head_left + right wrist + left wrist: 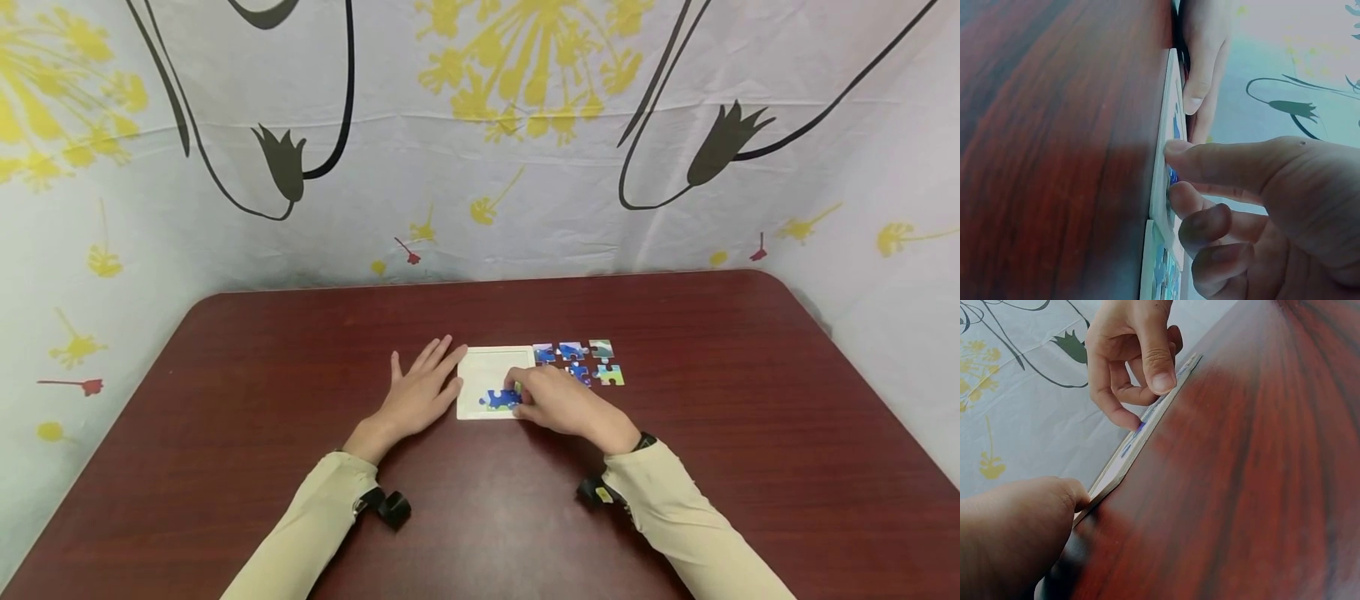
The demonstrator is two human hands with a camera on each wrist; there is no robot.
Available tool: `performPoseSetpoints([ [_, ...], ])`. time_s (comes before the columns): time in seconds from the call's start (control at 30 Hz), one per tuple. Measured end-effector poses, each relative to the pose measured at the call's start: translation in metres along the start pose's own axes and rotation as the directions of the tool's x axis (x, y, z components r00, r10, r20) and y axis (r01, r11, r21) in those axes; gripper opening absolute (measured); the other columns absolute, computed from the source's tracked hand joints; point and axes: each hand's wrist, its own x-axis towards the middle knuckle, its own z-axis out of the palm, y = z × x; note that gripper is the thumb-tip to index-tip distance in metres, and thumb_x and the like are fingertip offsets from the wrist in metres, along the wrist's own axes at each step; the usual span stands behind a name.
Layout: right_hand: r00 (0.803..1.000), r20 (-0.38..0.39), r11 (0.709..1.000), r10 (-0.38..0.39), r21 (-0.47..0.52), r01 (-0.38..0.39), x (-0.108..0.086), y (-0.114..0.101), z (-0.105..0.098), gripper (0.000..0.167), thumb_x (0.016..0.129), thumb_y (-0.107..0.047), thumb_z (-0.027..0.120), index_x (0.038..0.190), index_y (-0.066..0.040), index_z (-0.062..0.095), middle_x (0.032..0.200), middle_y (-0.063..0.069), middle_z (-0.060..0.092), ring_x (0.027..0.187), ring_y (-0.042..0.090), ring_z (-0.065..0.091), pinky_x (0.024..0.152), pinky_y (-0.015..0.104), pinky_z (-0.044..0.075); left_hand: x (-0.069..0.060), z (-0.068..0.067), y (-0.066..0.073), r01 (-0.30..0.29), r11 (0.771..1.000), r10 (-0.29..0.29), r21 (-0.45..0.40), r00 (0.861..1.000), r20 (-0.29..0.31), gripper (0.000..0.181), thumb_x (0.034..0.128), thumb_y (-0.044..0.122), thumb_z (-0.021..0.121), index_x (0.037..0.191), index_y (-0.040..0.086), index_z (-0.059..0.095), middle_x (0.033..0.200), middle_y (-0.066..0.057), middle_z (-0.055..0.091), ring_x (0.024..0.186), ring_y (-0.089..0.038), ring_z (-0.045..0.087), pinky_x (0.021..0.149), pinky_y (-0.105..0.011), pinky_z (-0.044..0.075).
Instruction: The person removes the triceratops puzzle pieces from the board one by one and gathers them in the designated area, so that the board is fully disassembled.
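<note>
A pale square puzzle tray (491, 360) lies on the table, with joined blue-and-green jigsaw pieces (498, 399) along its near side. My left hand (420, 398) lies flat with fingers spread, its thumb and index finger touching the tray's left edge. Over the tray's near right part, my right hand (558, 398) has its thumb and curled index finger at a jigsaw piece (1141, 427), which is mostly hidden under them. In the right wrist view the thumb (1180, 147) sits at the tray's rim, and the other fingers are bent.
Several loose jigsaw pieces (573, 350) lie right of the tray, some partly behind the right hand. The dark red-brown table (480, 500) ends at a patterned cloth (480, 208) behind. A black wrist camera (393, 509) hangs at the left sleeve, another (592, 492) at the right.
</note>
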Motion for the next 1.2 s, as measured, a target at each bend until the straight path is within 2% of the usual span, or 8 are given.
performPoseSetpoints([
  [0.33,1.0,0.02,0.999,0.009,0.045,-0.01,0.0,0.001,-0.002,0.022,0.084,-0.011,0.07,0.102,-0.005,0.06,0.061,-0.006,0.05,0.055,0.007,0.045,0.056,0.025,0.04,-0.001,-0.001,0.001,-0.007,1.0,0.007,-0.002,1.0,-0.012,0.053,0.0989,0.041,0.038,0.148,0.024,0.027,0.153,-0.003,0.017,0.14,-0.02,0.011,0.1,-0.066,-0.004],
  [0.67,0.999,0.032,0.999,0.018,0.043,-0.02,0.001,-0.002,-0.004,0.022,0.083,-0.01,0.07,0.101,-0.005,0.058,0.06,-0.005,0.049,0.054,0.008,0.045,0.055,0.025,0.04,0.0,-0.002,0.001,-0.007,1.0,0.007,0.003,1.0,-0.013,0.053,0.0988,0.041,0.038,0.148,0.024,0.027,0.153,-0.004,0.017,0.14,-0.02,0.011,0.1,-0.067,-0.004],
  [1.0,0.99,0.092,0.993,0.11,0.021,-0.113,0.007,-0.012,-0.009,0.025,0.082,-0.008,0.071,0.103,-0.006,0.056,0.063,-0.002,0.049,0.057,0.012,0.047,0.057,0.028,0.039,0.0,-0.002,0.0,-0.008,1.0,0.008,0.0,1.0,-0.011,0.054,0.0989,0.042,0.038,0.149,0.024,0.026,0.154,-0.004,0.017,0.14,-0.02,0.01,0.099,-0.067,-0.004],
  [1.2,0.975,0.118,0.981,0.186,0.042,-0.192,0.008,-0.014,-0.009,0.025,0.083,-0.008,0.07,0.102,-0.011,0.054,0.058,-0.001,0.052,0.048,0.011,0.052,0.051,0.027,0.04,0.0,-0.001,0.0,-0.012,1.0,0.012,0.002,1.0,-0.012,0.053,0.0991,0.041,0.037,0.148,0.024,0.027,0.154,-0.004,0.017,0.14,-0.02,0.011,0.099,-0.067,-0.004],
])
